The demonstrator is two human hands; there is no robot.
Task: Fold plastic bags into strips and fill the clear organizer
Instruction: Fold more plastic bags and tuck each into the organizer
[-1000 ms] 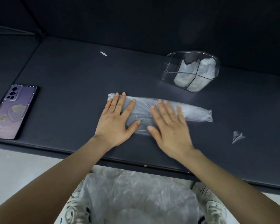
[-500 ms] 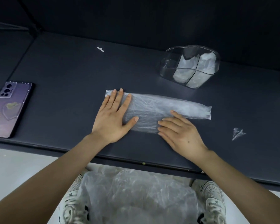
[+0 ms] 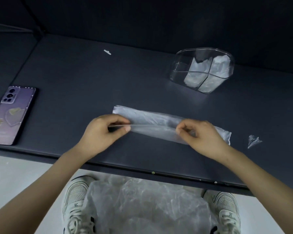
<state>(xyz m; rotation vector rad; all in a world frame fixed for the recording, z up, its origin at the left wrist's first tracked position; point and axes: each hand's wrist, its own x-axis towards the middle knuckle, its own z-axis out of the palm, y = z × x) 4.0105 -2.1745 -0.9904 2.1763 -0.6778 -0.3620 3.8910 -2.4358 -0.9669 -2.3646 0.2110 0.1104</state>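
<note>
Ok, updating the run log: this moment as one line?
phase: folding; left hand: pinches plastic bag's near edge; right hand: pinches same edge; clear organizer: partly filled

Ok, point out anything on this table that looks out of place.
Two stray bits: a crumpled clear plastic scrap lies right of the bag strip, and a small white sliver sits far back on the table. Nothing looks spilled or damaged.

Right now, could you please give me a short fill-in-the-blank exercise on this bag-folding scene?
1. The clear organizer is split into ____ compartments.
2. The left hand and right hand are ____ pinching the plastic bag.
3. The phone lies face ____ on the table.
Missing words: four; both; down.
</note>
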